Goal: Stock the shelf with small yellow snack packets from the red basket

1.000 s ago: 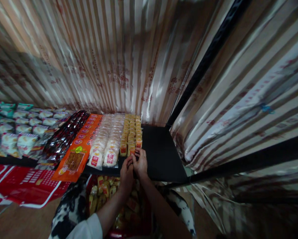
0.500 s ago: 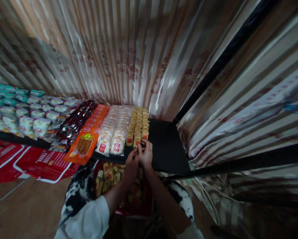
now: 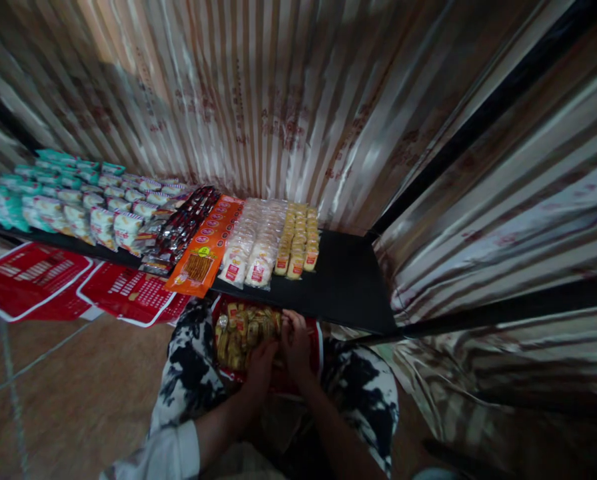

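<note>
Person's L hand (image 3: 261, 360) + R hand (image 3: 296, 340) both in red container (image 3: 320, 347) btwn legs (image 3: 193, 360) in blk/wht trousers. Loose yellow pkts (image 3: 248, 327) heaped in container, mostly its L part. L hand over pkts; R hand just to its R, fingers bent nr far rim. Grip: can't tell either hand, too dim/blurry to see if pkt held. Yellow rows (image 3: 298, 240) on blk shelf (image 3: 346, 287) just beyond, next to wht pkts (image 3: 258, 243).
</note>
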The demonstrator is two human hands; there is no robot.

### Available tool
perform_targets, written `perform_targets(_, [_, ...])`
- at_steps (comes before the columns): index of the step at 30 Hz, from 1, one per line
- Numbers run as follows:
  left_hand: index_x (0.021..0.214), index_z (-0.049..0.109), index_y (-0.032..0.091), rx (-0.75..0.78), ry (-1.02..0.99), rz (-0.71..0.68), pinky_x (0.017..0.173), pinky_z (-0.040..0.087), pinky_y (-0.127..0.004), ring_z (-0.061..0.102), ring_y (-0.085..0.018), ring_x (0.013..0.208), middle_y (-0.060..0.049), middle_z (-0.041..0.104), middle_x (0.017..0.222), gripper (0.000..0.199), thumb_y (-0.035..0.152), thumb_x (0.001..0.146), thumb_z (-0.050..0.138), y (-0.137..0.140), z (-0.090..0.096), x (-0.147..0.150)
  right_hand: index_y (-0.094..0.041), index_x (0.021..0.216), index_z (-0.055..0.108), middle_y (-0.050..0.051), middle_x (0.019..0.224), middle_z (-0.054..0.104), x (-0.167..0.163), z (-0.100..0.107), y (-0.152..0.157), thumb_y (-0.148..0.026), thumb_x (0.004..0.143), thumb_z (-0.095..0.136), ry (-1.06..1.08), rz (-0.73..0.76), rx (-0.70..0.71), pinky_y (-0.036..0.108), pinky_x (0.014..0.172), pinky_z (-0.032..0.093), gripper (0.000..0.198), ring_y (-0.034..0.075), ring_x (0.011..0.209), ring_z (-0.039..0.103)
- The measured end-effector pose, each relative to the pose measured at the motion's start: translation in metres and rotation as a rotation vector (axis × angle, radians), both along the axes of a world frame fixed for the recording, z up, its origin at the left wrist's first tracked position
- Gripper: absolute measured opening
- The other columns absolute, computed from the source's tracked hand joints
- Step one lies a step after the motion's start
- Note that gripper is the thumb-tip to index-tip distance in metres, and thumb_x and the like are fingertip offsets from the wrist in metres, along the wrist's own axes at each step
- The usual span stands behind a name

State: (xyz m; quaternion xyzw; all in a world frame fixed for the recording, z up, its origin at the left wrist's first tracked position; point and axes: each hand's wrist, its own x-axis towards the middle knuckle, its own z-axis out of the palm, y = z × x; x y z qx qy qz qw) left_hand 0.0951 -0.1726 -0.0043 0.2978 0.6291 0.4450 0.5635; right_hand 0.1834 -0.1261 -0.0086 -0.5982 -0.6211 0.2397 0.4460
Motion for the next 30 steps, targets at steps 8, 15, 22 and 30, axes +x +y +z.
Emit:
perform_targets(8, [0.099, 0.06, 0.012, -0.141, 0.552, -0.051, 0.088, 0.042, -0.029, 0.06, -0.02, 0.098, -0.013, 0.065, 0.103, 0.027, 0.011, 0.075, 0.048, 0.043, -0.028, -0.068, -0.019, 0.103, 0.062, 0.01, 0.105, 0.066, -0.04, -0.05, -0.009, -0.016, 0.079, 0.041, -0.063, 0.176, -0.313, 0.04, 0.092, 0.045, 0.032, 0.022, 0.101, 0.06])
perform_targets(15, [0.114, 0.056, 0.013, -0.222, 0.729, -0.184, 0.088, 0.04, -0.03, 0.057, -0.024, 0.108, -0.017, 0.063, 0.113, 0.041, 0.008, 0.075, 0.046, 0.074, -0.053, -0.092, -0.019, 0.107, 0.064, 0.012, 0.107, 0.067, -0.06, -0.078, 0.0, -0.012, 0.075, 0.045, -0.144, 0.227, -0.389, 0.043, 0.092, 0.044, 0.038, 0.026, 0.102, 0.061])
perform_targets(22, [0.121, 0.052, 0.016, -0.249, 0.765, -0.295, 0.08, 0.042, -0.027, 0.061, -0.022, 0.1, -0.015, 0.065, 0.109, 0.04, 0.018, 0.081, 0.045, 0.078, -0.073, -0.093, -0.023, 0.111, 0.062, 0.009, 0.113, 0.065, -0.069, -0.074, 0.015, -0.009, 0.069, 0.048, -0.137, 0.195, -0.456, 0.044, 0.095, 0.043, 0.046, 0.025, 0.107, 0.059])
perform_targets(30, [0.105, 0.059, 0.014, -0.163, 0.794, -0.322, 0.084, 0.041, -0.029, 0.058, -0.023, 0.102, -0.015, 0.064, 0.109, 0.028, 0.023, 0.081, 0.048, 0.071, -0.058, -0.094, -0.025, 0.111, 0.061, 0.008, 0.113, 0.066, -0.075, -0.07, 0.015, -0.009, 0.07, 0.05, -0.077, 0.085, -0.471, 0.042, 0.094, 0.044, 0.045, 0.024, 0.105, 0.061])
